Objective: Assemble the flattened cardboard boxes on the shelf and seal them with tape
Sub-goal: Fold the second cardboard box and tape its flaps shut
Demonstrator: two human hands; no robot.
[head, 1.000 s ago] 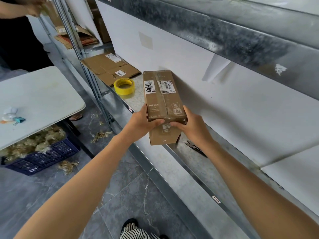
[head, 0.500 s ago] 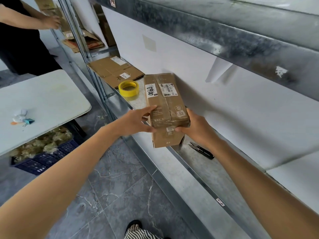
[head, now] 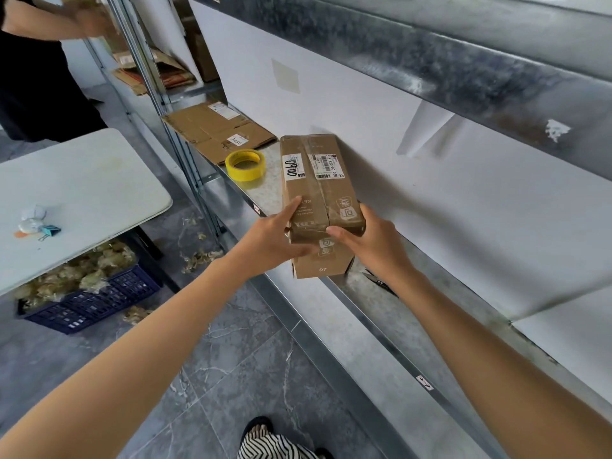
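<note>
While a yellow tape roll [head: 245, 164] sits on the metal shelf [head: 270, 193] at left, the left-hand grip [head: 275, 235] presses straight fingers [head: 293, 207] against a taped cardboard box [head: 318, 197]; the box lies between both grips, and the right-hand grip [head: 371, 246] curls around its near right corner, thumb on top.

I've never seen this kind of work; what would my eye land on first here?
A taped box at centre, overhanging the front edge of the shelf: the right hand grips its near end, the left hand rests straight fingers on its side. Behind it on the shelf lie a yellow tape roll and flattened cardboard.
</note>
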